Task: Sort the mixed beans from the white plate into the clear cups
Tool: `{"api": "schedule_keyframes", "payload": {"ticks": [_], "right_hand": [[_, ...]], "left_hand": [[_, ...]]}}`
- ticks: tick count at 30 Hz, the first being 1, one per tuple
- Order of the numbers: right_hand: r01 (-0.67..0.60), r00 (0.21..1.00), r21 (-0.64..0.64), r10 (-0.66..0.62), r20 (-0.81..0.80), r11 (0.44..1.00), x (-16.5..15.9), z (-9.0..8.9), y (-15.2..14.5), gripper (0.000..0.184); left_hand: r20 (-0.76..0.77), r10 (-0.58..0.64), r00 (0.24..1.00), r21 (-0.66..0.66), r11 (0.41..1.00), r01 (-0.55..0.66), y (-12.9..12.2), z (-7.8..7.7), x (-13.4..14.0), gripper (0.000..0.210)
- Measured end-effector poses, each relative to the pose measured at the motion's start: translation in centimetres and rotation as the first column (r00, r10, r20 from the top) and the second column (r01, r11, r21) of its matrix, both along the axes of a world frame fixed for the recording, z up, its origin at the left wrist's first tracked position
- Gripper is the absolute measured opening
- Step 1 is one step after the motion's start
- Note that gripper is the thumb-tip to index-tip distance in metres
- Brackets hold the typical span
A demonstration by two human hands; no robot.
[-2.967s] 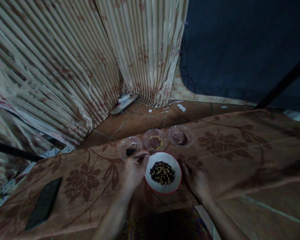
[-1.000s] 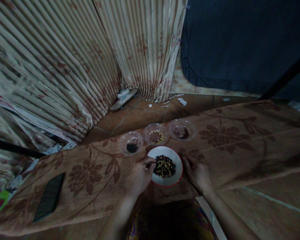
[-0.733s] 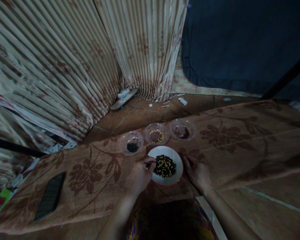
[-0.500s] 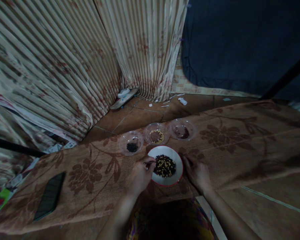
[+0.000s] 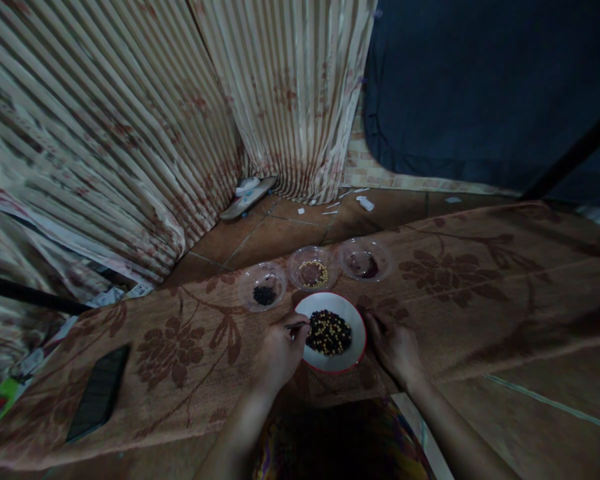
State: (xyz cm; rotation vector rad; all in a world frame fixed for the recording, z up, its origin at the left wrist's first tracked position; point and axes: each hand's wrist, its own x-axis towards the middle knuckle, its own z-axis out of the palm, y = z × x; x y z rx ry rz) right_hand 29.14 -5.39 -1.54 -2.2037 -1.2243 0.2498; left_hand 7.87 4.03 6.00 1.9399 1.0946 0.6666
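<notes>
A white bowl with a red rim (image 5: pixel 330 363) stands on the cloth before me and holds a mixed heap of dark and yellow beans or seeds (image 5: pixel 330 332). My left hand (image 5: pixel 283 347) is at the bowl's left rim, its thumb and fingertips pinched together; whatever is between them is too small to make out. Beside the right rim, my right hand (image 5: pixel 396 350) rests low with curled fingers, their tips in shadow. Behind the bowl stand three clear plastic bowls: a left one (image 5: pixel 247 280) with black seeds, a middle one (image 5: pixel 296 257) with yellow ones, a right one (image 5: pixel 347 248) with dark red ones.
A brown floral cloth (image 5: pixel 460 320) covers the long surface. At left lies a dark phone (image 5: pixel 99 393). Striped curtains (image 5: pixel 280 87) hang behind, with a skateboard (image 5: pixel 249 198) and white scraps (image 5: pixel 365 203) on the tiled floor.
My left hand's pinched fingertips have shifted very slightly at the bowl's left side. My right hand and the bowls look almost the same.
</notes>
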Motion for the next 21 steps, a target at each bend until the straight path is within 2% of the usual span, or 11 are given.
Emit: {"api": "schedule_keyframes", "payload": {"ticks": [7, 14, 18, 21], "right_hand": [[-0.008, 1.0, -0.004, 0.008, -0.019, 1.0, -0.1, 0.3, 0.0, 0.041], [-0.002, 1.0, -0.02, 0.001, -0.027, 1.0, 0.0, 0.0, 0.0, 0.042], [0.002, 1.0, -0.021, -0.002, -0.019, 1.0, 0.0, -0.1, 0.0, 0.042], [-0.008, 1.0, -0.02, 0.008, -0.011, 1.0, 0.0, -0.3, 0.0, 0.042]], "left_hand": [[0.016, 0.024, 1.0, 0.004, 1.0, -0.024, 0.1, 0.5, -0.4, 0.014], [0.111, 0.055, 0.992, 0.005, 0.998, -0.056, 0.9, 1.3, -0.3, 0.014], [0.171, 0.08, 0.982, 0.02, 0.996, -0.084, 2.8, 1.9, 0.6, 0.014], [0.197, 0.095, 0.976, 0.124, 0.985, -0.121, 5.1, 2.1, 2.0, 0.012]]}}
